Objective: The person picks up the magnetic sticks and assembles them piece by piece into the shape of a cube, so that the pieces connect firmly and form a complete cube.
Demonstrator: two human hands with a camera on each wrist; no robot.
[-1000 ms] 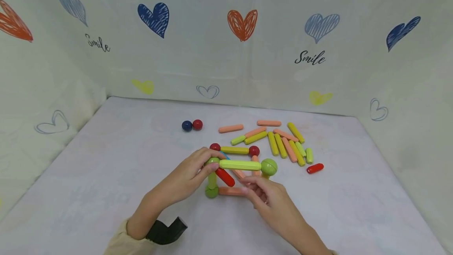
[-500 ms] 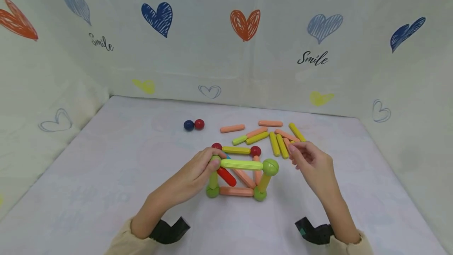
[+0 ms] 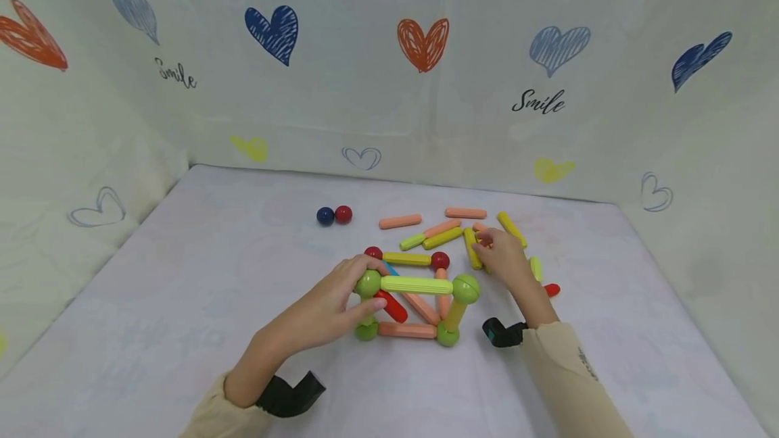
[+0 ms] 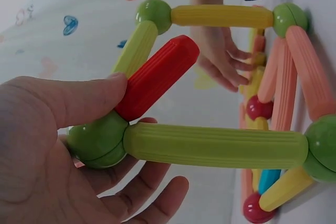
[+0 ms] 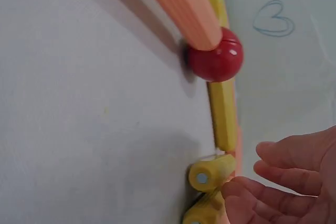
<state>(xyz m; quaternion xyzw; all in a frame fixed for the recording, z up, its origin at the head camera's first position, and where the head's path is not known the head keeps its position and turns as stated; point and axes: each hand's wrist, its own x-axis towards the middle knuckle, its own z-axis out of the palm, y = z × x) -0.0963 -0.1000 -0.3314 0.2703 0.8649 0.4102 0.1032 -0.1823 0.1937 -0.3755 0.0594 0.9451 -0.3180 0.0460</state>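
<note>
My left hand point(image 3: 337, 299) holds the upper left corner of a frame of magnetic rods and balls. Its fingers curve around a green ball point(image 4: 100, 140), and the thumb lies against a red rod point(image 4: 160, 77) that slants from that ball. A light green rod point(image 3: 416, 285) joins this ball to another green ball point(image 3: 466, 288). Peach rods point(image 3: 408, 330) and more green balls form the lower part. My right hand point(image 3: 508, 259) is over the loose yellow rods point(image 3: 472, 249), fingers slightly bent. In the right wrist view, its fingertips are close to yellow rods point(image 5: 210, 174); contact is unclear.
Behind the frame, red balls point(image 3: 440, 260) are joined by a yellow rod point(image 3: 406, 259). A blue ball point(image 3: 325, 216) and a red ball point(image 3: 343, 215) lie at the back. Loose peach rods point(image 3: 399, 222) and a red rod point(image 3: 552, 290) lie about. A curtain hangs behind the table.
My right hand has left the frame's lower side, swung right, then moved forward and left over the yellow rods. The left hand stays at its corner, its thumb now lower.
</note>
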